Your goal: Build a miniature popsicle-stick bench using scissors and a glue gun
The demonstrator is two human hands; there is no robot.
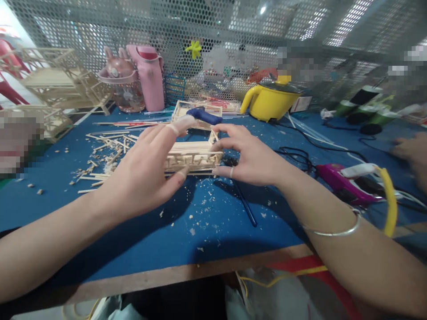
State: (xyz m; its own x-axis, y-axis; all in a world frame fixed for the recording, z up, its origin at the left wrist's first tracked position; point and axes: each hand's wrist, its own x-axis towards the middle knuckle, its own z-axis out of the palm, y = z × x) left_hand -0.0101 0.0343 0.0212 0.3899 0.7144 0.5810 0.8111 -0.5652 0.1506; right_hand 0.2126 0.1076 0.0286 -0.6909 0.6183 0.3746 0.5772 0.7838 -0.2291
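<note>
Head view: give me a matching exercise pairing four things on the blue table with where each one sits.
Things:
1. small wooden stick frame
2. yellow plastic pot
3. pink water bottle
4. magenta glue gun

Places:
A. far side, right of centre
B. between the left hand and right hand
C. right of the right hand
D. far side, left of centre

Pairs: 1-B, 2-A, 3-D, 4-C

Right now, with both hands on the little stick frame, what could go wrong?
1. The left hand and right hand pinch the wooden stick frame from both ends; squeezing might crack its thin rails.
2. Loose sticks and chips lie beside it and could snag.
3. The glue gun and its cables lie near the right forearm.
</note>
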